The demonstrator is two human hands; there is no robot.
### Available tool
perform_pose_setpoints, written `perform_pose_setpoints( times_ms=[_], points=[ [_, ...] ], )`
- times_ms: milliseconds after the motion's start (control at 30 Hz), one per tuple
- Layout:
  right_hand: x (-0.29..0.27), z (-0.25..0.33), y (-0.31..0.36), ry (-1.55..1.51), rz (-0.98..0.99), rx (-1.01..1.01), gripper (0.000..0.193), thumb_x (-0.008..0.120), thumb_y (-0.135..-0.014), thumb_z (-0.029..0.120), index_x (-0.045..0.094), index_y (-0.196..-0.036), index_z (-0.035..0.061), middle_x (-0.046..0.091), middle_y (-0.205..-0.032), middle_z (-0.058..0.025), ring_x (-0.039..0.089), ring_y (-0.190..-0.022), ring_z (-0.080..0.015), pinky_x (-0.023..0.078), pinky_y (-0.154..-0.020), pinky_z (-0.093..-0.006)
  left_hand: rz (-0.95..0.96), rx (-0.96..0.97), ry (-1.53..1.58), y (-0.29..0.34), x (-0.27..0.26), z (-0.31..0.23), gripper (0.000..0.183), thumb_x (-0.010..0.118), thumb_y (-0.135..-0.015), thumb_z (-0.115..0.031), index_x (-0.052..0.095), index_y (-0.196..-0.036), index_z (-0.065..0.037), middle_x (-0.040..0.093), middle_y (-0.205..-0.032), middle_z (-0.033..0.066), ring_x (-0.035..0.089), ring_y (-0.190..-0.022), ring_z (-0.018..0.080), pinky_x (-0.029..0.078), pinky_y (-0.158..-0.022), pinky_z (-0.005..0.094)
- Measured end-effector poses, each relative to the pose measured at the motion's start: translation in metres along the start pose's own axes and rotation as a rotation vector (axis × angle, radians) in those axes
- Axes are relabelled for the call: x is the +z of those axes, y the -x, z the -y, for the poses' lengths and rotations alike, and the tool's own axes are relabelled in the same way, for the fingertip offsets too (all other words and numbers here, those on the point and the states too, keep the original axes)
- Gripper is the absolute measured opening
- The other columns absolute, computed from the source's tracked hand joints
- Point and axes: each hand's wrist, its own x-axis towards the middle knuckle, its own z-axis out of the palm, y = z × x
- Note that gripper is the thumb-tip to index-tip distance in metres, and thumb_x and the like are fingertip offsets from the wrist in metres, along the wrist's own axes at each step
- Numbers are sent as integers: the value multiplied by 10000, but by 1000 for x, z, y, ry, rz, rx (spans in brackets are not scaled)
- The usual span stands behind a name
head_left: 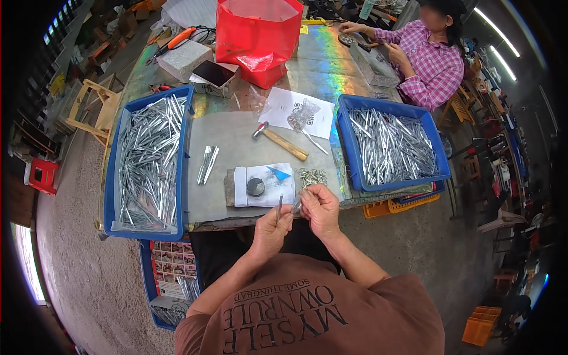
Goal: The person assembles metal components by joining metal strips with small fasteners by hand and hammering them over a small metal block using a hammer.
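Note:
My left hand (271, 235) is closed round a thin grey metal strip (280, 202), which stands nearly upright out of the fingers. Close beside it, the fingertips of my right hand (322, 212) are pinched together around something small and shiny that I cannot make out. Just ahead lies a block wrapped in white cloth (241, 200), with a dark round disc (255, 187) and a blue triangular piece (278, 173) on top. A heap of small shiny metal parts (313, 176) sits right of the block, beyond my right hand.
Blue trays of silvery metal strips stand left (184, 142) and right (393, 183). Several strips (207, 165) lie left of the block. A hammer (285, 145), printed paper (322, 121), red bag (257, 41) and phone (213, 73) lie farther back. A co-worker (435, 62) works at far right.

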Motion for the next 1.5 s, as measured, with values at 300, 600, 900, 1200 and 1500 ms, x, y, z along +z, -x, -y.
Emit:
perform_pose_setpoints(
  times_ms=[300,600,900,1200,1500],
  points=[
    [4,-4,1,28,-7,1,97,527,-796,101,495,-740,28,443,-561,32,365,-454,-17,294,-388,-159,44,72,5,-1,-2,-4,282,457,-826,-59,493,-1106,-74,397,-611,-50,349,-555,34,315,-501,158],
    [9,0,-3,-11,-31,122,104,522,-801,128,484,-765,39,426,-562,22,352,-435,-34,279,-369,-172,-35,74,88,-4,-2,-2,265,460,-828,-75,507,-1088,-58,400,-614,-53,335,-539,27,283,-478,153],
    [2,-25,7,453,30,-217,125,504,-813,130,477,-783,12,457,-618,21,379,-497,-38,317,-436,-166,-59,131,168,-8,-1,-1,266,463,-819,-42,501,-1082,-34,391,-599,-51,309,-505,31,231,-438,162],
    [1,-23,4,420,32,-127,128,514,-797,105,485,-745,-8,486,-616,-9,416,-536,-53,355,-470,-198,-87,122,138,-6,1,-1,263,461,-823,-52,498,-1082,-14,393,-624,-62,324,-535,23,265,-463,153],
    [5,-21,3,576,24,-305,114,524,-786,93,483,-756,-10,489,-618,-17,425,-549,-60,369,-489,-201,-90,141,215,-8,1,0,260,450,-828,-38,502,-1082,-29,387,-624,-60,316,-533,30,267,-466,160]
  ],
)
